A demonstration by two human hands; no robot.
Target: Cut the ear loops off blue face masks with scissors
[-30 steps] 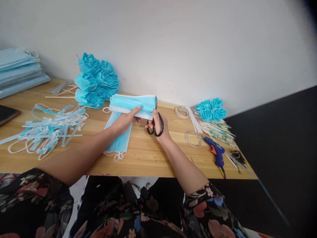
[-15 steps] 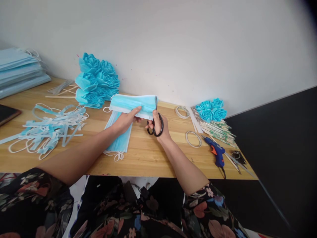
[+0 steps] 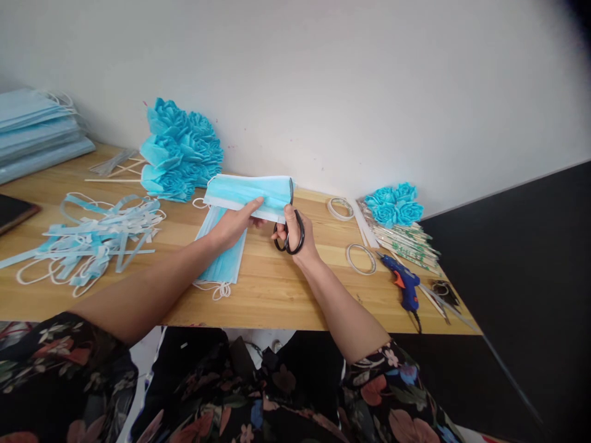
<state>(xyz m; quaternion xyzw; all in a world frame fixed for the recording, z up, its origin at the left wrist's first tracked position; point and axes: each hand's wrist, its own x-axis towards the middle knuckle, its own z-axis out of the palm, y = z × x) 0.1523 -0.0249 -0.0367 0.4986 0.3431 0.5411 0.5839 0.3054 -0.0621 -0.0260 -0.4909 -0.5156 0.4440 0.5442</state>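
Note:
My left hand (image 3: 240, 223) pinches a blue face mask (image 3: 235, 191) near its lower edge, thumb on top and fingers beneath. The mask is held up above the table, its white ear loop at the left end. Closed round the handles of black scissors (image 3: 300, 234) is my right hand (image 3: 302, 231). The scissor blades lie along the right end of the mask; whether they are fully closed I cannot make out. Under my left wrist, more blue masks (image 3: 221, 264) lie on the wooden table (image 3: 277, 295), partly hidden by the forearm.
Cut strips and ear loops (image 3: 101, 237) are heaped at left. Blue mask-fabric flowers (image 3: 180, 154) stand behind, near a mask stack (image 3: 37, 132). At right are tape rolls (image 3: 361, 259), a blue glue gun (image 3: 404, 283), sticks (image 3: 406, 246) and smaller flowers (image 3: 392, 204). A wall (image 3: 295, 92) bounds the back.

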